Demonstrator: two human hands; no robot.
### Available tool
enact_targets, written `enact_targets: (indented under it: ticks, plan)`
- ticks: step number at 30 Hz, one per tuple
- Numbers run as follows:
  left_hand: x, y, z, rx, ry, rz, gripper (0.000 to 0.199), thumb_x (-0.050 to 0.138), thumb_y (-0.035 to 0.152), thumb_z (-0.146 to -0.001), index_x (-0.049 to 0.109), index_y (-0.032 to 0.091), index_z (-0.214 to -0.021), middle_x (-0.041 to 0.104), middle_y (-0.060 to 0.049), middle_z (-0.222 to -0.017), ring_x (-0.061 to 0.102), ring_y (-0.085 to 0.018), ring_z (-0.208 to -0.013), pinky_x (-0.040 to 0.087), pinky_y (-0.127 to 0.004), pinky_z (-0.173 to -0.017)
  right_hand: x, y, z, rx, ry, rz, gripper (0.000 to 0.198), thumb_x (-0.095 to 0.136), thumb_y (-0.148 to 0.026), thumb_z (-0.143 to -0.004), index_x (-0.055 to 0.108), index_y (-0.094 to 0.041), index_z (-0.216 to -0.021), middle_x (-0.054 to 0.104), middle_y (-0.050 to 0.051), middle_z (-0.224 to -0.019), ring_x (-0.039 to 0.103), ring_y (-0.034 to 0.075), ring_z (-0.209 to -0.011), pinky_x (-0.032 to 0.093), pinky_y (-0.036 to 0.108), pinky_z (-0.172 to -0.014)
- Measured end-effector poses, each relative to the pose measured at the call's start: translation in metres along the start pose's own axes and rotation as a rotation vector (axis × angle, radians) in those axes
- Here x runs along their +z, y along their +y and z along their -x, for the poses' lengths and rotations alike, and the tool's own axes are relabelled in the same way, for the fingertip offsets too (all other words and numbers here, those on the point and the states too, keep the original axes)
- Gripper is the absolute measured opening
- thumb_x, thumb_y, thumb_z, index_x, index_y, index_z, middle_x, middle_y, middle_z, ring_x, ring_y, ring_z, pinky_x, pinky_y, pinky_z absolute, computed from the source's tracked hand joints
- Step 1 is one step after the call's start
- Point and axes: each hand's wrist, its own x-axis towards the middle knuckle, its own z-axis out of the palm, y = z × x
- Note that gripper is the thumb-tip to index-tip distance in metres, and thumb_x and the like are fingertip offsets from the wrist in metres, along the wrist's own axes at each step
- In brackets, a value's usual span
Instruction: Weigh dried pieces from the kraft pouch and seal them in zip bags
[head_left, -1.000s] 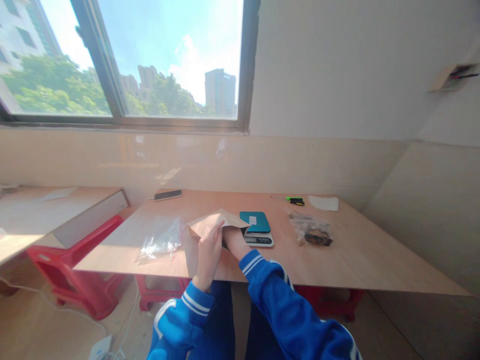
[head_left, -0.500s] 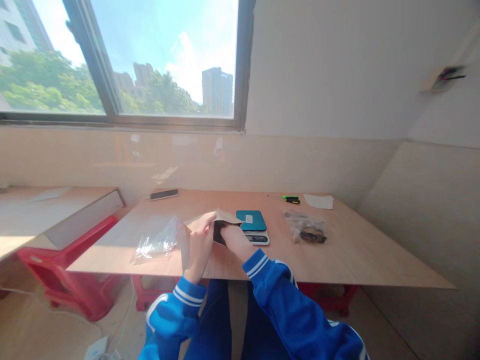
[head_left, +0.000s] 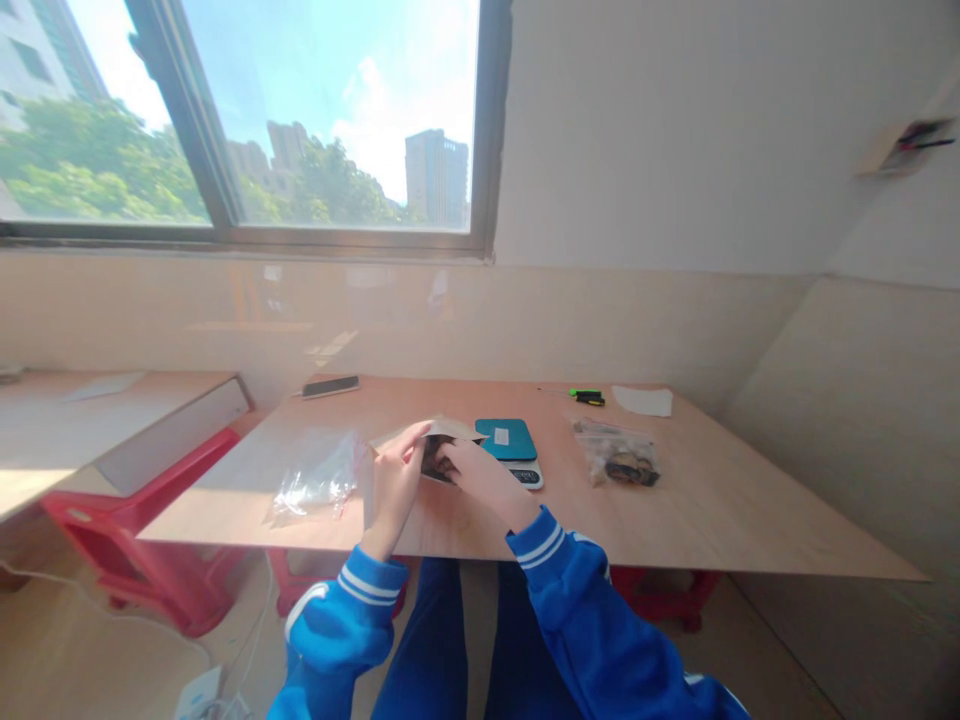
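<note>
A light brown paper bag [head_left: 455, 428] is held with its mouth gaping toward me, its inside dark. My left hand [head_left: 397, 470] is closed around the bag's left side, thumb near the upper rim. At the opening, my right hand [head_left: 472, 468] has its curled fingertips just inside the mouth; whatever they hold is hidden in the dark interior. Right behind that hand lies a kitchen scale [head_left: 506, 440] with a teal top and a small display, partly covered by the bag and my wrist.
On the left of the table [head_left: 720, 510] is a clear plastic bag [head_left: 315, 480]. A zip bag with dark brown contents [head_left: 619, 458] lies on the right. Toward the back are a phone [head_left: 331, 387], green-and-black-handled tools [head_left: 587, 396] and white paper [head_left: 643, 402]. A red stool [head_left: 150, 540] stands left.
My right hand has drawn back a little from inside the bag, showing more of its fingers. My left hand stays on the bag. The view has shifted slightly.
</note>
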Motion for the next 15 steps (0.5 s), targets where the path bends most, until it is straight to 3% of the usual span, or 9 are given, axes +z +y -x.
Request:
enact_targets:
  ticks: [5,9,12,15]
  plan:
    - [-0.006,0.001,-0.012,-0.007,-0.025,-0.068,0.032,0.055,0.035,-0.081,0.073,0.023,-0.104,0.075,-0.006,-0.098,0.069,-0.026,-0.088,0.053,-0.038,-0.082,-0.022,-0.014,0.006,-0.027,0.102,-0.028,0.028,0.046,-0.006,-0.088,0.066,-0.017,-0.103,0.067,0.008,-0.109,0.059,0.02,-0.108,0.045,0.038,-0.1]
    - [-0.011,0.001,-0.026,-0.043,-0.054,-0.113,0.033,0.054,0.027,-0.08,0.073,0.022,-0.106,0.075,-0.006,-0.099,0.07,-0.025,-0.09,0.053,-0.037,-0.084,-0.034,-0.008,0.016,-0.063,0.274,-0.266,0.023,0.056,-0.016,-0.087,0.068,-0.021,-0.105,0.068,0.007,-0.112,0.061,0.019,-0.106,0.049,0.035,-0.096]
    - [-0.014,0.002,-0.037,-0.032,-0.076,-0.144,0.034,0.051,0.023,-0.08,0.071,0.02,-0.107,0.074,-0.005,-0.104,0.069,-0.023,-0.096,0.053,-0.035,-0.089,-0.04,0.021,0.028,0.033,0.477,-0.482,0.025,0.062,-0.026,-0.084,0.069,-0.023,-0.108,0.069,0.007,-0.113,0.065,0.02,-0.1,0.052,0.035,-0.09]
    - [-0.016,0.006,-0.044,-0.004,-0.069,-0.182,0.034,0.049,0.019,-0.08,0.071,0.019,-0.106,0.074,-0.005,-0.105,0.068,-0.02,-0.1,0.052,-0.034,-0.093,-0.036,0.07,0.038,0.216,0.649,-0.574,0.033,0.064,-0.03,-0.082,0.066,-0.019,-0.113,0.068,0.01,-0.116,0.065,0.023,-0.104,0.052,0.038,-0.091]
